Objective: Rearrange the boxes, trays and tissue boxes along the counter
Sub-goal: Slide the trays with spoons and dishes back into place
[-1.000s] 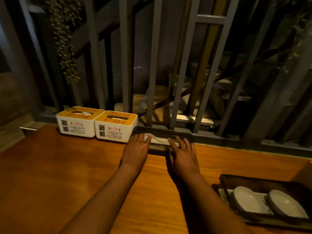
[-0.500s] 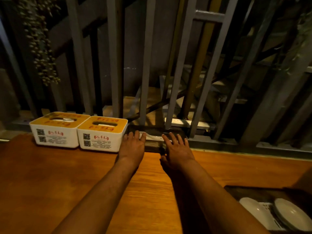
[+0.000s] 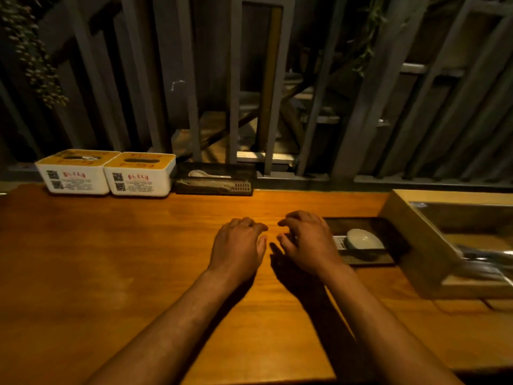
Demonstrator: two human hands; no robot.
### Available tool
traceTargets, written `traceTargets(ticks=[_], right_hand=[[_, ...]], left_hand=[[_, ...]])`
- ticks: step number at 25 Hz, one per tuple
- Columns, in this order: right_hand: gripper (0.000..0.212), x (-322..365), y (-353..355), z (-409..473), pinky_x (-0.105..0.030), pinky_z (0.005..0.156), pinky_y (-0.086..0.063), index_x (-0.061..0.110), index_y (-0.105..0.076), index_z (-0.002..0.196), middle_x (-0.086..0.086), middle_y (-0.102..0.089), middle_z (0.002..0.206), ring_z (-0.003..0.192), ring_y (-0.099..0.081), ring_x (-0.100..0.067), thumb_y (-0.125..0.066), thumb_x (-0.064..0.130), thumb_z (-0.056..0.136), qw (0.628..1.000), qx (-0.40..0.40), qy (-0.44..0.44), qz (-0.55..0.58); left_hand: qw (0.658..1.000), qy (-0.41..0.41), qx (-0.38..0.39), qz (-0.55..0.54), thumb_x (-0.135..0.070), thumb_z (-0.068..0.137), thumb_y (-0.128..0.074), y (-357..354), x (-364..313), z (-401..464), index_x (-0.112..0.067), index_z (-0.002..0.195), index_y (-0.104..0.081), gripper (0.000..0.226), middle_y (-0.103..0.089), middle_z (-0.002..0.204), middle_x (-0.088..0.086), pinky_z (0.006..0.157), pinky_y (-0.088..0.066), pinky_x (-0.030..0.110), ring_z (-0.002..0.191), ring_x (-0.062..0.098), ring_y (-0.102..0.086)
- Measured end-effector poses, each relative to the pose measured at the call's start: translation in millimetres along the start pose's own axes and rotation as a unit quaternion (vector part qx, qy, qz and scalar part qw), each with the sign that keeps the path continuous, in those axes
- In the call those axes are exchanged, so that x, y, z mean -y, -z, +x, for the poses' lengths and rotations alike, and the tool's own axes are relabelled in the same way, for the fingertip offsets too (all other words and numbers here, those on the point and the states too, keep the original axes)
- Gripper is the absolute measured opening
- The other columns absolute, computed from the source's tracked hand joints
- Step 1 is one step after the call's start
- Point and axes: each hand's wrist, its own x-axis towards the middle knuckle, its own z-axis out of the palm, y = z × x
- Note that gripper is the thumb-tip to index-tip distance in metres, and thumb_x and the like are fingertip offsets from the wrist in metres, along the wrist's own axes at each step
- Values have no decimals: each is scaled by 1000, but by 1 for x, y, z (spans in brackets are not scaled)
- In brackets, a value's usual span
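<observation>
Two tissue boxes (image 3: 75, 171) (image 3: 139, 173) sit side by side, touching, at about ten o'clock along the far edge of the tabletop (image 3: 111, 259), with a dark spoon tray (image 3: 213, 179) just beside them toward eleven o'clock; all three look lined up against the rail. A second dark tray (image 3: 363, 240) lies at about two o'clock, holding a white dish (image 3: 363, 239) and touching a pale wooden box (image 3: 424, 245) at three o'clock. Both hands hover empty over the bare middle: the left hand (image 3: 238, 251) and the right hand (image 3: 311, 245) are loosely curled, fingers apart, gripping nothing, the right one just beside that dish tray. If that tray is the next piece to shift, the likely trouble is the dish: glazed, rounded and smooth, it could slide or rattle against the low rim if the tray is pulled sharply or tipped, and the tray's corner may catch the box wall. The tissue boxes are white rigid plastic with flat yellow lids and oval slots, probably light and easy to nudge out of line. The tabletop is polished orange wood, slick-looking under dim light, so things would skid rather than stay put. Grey metal bars (image 3: 236, 87) stand behind.
</observation>
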Motion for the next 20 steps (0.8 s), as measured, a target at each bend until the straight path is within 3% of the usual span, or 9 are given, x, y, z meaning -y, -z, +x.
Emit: traceTargets(ticks=[4,6,9,15,20], right_hand=[[43,-96,32,-68,-46,105,-39,28,-62,126,-2,-59,130,124,-49,-26,-61,46,87,994,-47,-90,36],[52,-133,39,-84,-50,116,-25,38,-50,137,0,-48,145,138,-35,-25,-58,53,88,994,-20,-105,1],[57,-155,39,-90,-50,121,-8,43,-31,147,2,-27,159,148,-15,-26,-47,55,94,995,8,-94,-29],[65,-146,28,-68,-53,121,0,38,-8,153,-3,-5,165,151,2,-31,-36,56,97,997,63,-18,-45],[80,-148,8,1,-55,120,4,35,-5,154,-7,-2,165,150,5,-36,-38,69,90,994,90,-20,-66]], left_hand=[[1000,-14,8,-2,-37,94,-51,-30,-92,-15,-30,128,-58,35,-59,129,1,95,-42,36,120,23,-50],[999,-17,29,29,-40,96,-48,-49,-126,-13,-31,140,-46,44,-47,144,4,107,-35,39,133,24,-39],[996,10,45,73,-40,99,-44,-66,-148,-10,-36,145,-35,48,-39,152,4,115,-27,44,140,24,-30],[993,66,30,92,-37,99,-47,-55,-132,-1,-38,143,-43,45,-44,150,1,108,-36,40,137,24,-37],[991,84,16,100,-36,95,-56,-75,-92,59,-38,139,-49,45,-49,146,-2,103,-39,36,132,21,-41]])
